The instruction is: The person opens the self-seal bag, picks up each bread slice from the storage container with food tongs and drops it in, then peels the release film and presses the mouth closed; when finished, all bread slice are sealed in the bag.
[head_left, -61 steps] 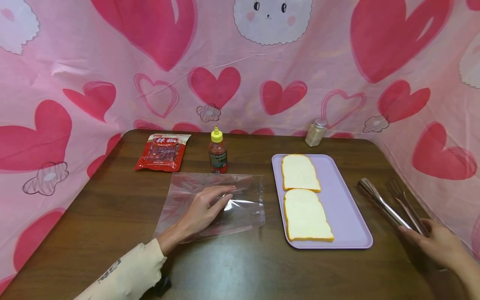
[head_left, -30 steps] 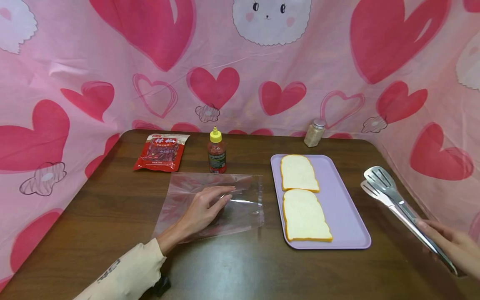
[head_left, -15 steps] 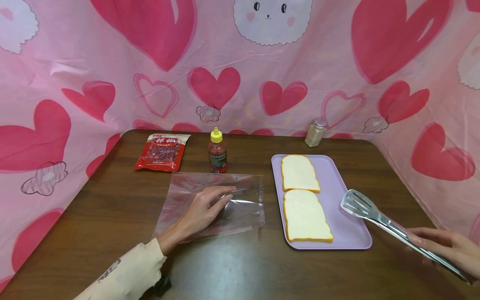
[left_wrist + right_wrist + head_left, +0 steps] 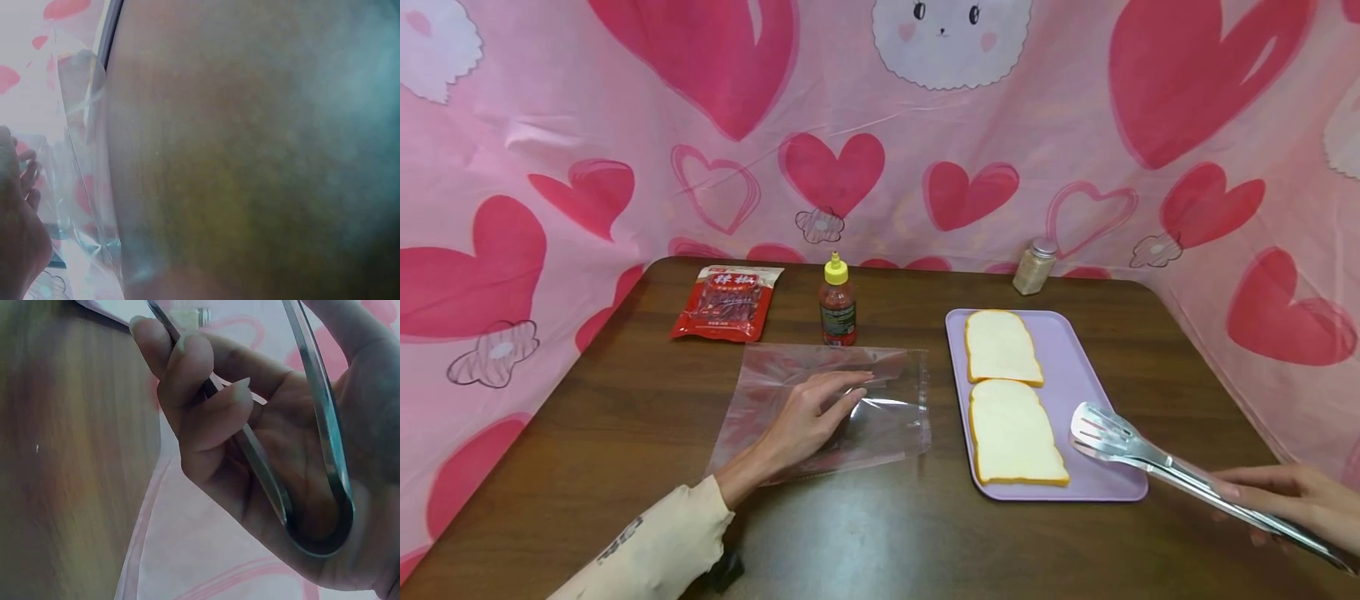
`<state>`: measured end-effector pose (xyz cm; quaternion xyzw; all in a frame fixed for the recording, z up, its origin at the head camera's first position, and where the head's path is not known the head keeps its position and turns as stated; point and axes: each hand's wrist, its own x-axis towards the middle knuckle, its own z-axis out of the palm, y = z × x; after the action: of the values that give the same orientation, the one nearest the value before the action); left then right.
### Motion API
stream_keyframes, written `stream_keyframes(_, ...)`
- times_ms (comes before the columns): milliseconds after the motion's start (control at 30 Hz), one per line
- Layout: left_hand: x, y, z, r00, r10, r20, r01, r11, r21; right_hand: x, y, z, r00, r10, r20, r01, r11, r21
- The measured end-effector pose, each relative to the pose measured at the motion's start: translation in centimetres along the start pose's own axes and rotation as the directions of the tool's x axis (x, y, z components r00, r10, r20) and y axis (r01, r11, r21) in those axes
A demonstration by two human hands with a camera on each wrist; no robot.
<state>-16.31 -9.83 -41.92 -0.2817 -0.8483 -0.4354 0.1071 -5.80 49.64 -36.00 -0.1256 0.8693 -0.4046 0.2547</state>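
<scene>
My left hand (image 4: pixel 808 417) lies flat with straight fingers on a clear plastic bag (image 4: pixel 887 417) spread on the brown table (image 4: pixel 625 433). The bag's edge (image 4: pixel 87 162) shows in the left wrist view beside my left hand (image 4: pixel 19 219). My right hand (image 4: pixel 1292 496) grips metal tongs (image 4: pixel 1120 442) by their arms. The tongs' slotted heads hover over the right side of a lilac tray (image 4: pixel 1075 367), just right of the near bread slice (image 4: pixel 1011 433). A second slice (image 4: pixel 1000 346) lies behind it. In the right wrist view my fingers (image 4: pixel 206 394) curl round the tongs (image 4: pixel 312 487).
At the back of the table stand a red snack packet (image 4: pixel 726 302), a red sauce bottle with a yellow cap (image 4: pixel 837 302) and a small shaker jar (image 4: pixel 1033 267). A pink heart-print cloth (image 4: pixel 880 125) walls in the table on three sides.
My right hand picked the tongs up from the table at the right and swung them left and down over the tray's right side. The left hand stayed on the bag.
</scene>
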Motion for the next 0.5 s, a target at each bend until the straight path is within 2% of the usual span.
stream_keyframes(133, 0.0, -0.1, 0.0, 1.000, -0.007, 0.008, 0.007, 1.000, 0.000, 0.4, -0.2, -0.2, 0.997, -0.059, 0.056, 0.056, 0.997, 0.044)
stream_keyframes(267, 0.0, -0.2, 0.0, 1.000, -0.018, 0.017, 0.018, 1.000, -0.013, 1.1, -0.8, -0.6, 0.988, -0.077, 0.136, 0.060, 0.990, 0.125)
stream_keyframes(500, 0.1, -0.2, 0.0, 1.000, 0.000, 0.011, 0.000, 1.000, -0.015, 2.4, -1.6, -1.0, 0.967, -0.036, 0.251, -0.043, 0.952, 0.302)
